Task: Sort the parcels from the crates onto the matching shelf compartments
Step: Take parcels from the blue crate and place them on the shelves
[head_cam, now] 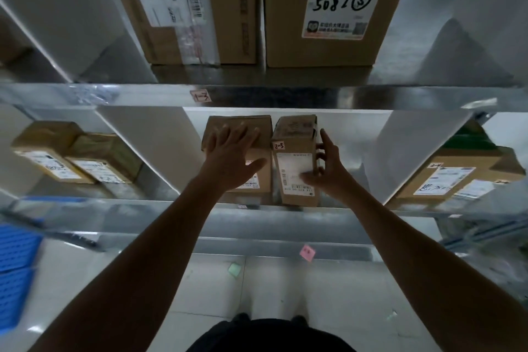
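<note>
One parcel lies under flat left grip; right grip seemingly clasps its neighbour.

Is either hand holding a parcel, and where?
The right hand grips the parcel marked 2-3 by its right side, thumb on its front. The left hand lies flat on the neighbouring parcel.

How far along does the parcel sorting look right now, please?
Done: two large brown cardboard boxes stand on the upper shelf, and smaller cardboard parcels lie in both side compartments. In hand: the right hand grips the narrow cardboard box marked 2-3 in the middle compartment; the left hand presses flat on the squat cardboard box beside it. Left: unclear, since the blue plastic crate is mostly out of view.
</note>
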Demonstrator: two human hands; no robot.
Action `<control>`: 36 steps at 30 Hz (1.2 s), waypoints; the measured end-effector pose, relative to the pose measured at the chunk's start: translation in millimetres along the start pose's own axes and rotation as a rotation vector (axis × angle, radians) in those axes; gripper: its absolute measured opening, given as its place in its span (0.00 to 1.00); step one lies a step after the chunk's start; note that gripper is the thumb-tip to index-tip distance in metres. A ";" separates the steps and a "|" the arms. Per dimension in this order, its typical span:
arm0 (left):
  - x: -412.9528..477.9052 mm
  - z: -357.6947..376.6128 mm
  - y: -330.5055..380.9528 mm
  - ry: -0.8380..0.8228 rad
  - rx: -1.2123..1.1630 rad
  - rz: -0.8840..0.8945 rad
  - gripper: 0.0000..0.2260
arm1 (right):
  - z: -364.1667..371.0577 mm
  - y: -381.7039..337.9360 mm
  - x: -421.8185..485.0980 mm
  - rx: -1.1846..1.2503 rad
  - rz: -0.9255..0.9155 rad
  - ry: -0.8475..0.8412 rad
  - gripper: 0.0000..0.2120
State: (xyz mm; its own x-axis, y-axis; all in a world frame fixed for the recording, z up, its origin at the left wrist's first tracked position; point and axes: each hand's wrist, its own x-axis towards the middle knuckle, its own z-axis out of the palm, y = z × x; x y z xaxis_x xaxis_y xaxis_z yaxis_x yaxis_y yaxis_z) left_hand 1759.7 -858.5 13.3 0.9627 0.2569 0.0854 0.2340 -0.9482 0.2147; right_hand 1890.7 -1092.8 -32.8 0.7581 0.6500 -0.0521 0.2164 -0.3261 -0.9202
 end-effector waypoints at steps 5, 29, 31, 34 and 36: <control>3.3 7.8 -1.6 0.050 0.011 0.019 0.36 | -1.7 1.8 9.4 -0.060 -0.058 -0.023 0.57; 17.4 -9.6 -36.1 0.136 -0.037 -0.027 0.27 | -12.8 -40.4 14.5 -0.293 -0.158 0.182 0.41; 26.2 -15.2 -45.7 0.097 0.026 -0.080 0.31 | -10.6 -49.6 19.8 -0.419 -0.186 0.152 0.37; 33.8 -17.6 -50.9 0.006 -0.036 -0.057 0.35 | -1.3 -50.7 27.5 -0.565 -0.106 0.049 0.37; 34.2 -13.5 -48.4 -0.045 -0.156 -0.105 0.35 | 5.6 -46.7 28.2 -0.579 -0.069 -0.008 0.34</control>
State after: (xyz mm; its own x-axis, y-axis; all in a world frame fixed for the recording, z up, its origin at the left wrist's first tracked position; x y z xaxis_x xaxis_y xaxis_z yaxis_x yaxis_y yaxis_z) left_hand 1779.5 -801.3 19.0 0.9399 0.3412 0.0111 0.3134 -0.8752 0.3686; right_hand 1898.5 -1055.5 6.5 0.7262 0.6874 -0.0048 0.5678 -0.6038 -0.5595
